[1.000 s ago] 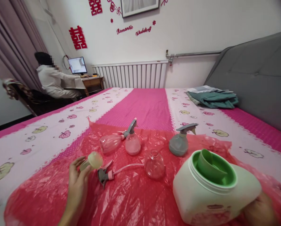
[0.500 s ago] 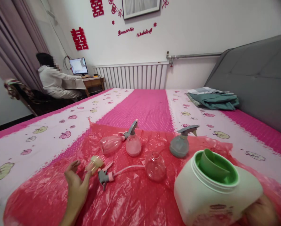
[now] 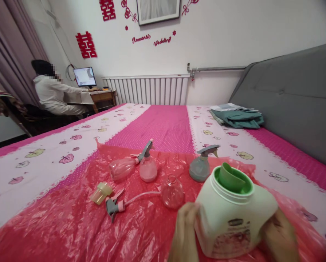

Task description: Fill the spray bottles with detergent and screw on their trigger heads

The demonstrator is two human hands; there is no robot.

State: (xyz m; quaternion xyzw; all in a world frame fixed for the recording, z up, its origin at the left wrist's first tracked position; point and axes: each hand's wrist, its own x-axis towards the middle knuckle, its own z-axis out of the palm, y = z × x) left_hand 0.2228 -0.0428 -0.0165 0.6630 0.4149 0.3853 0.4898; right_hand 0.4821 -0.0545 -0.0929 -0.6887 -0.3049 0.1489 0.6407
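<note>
My right hand is closed round the handle side of a big white plastic jug, on the right. Against the jug's left side presses my left hand, fingers bent along its wall and partly blurred. The jug's wide mouth is uncapped, with a green inner part inside. Left of the jug stands an open clear pink bottle. A grey-and-pink spray head lies beside it, its tube reaching towards the bottle. A pale yellow cap lies on its side farther left.
Behind stand a pink spray bottle and a grey-green one; another pink bottle lies down. Red plastic sheeting covers this part of the bed. Folded cloths lie by the headboard. A person sits at a computer.
My left hand has left the area by the yellow cap and moved right onto the jug's side. The jug looks slightly turned and farther left, while the whole view has shifted.
</note>
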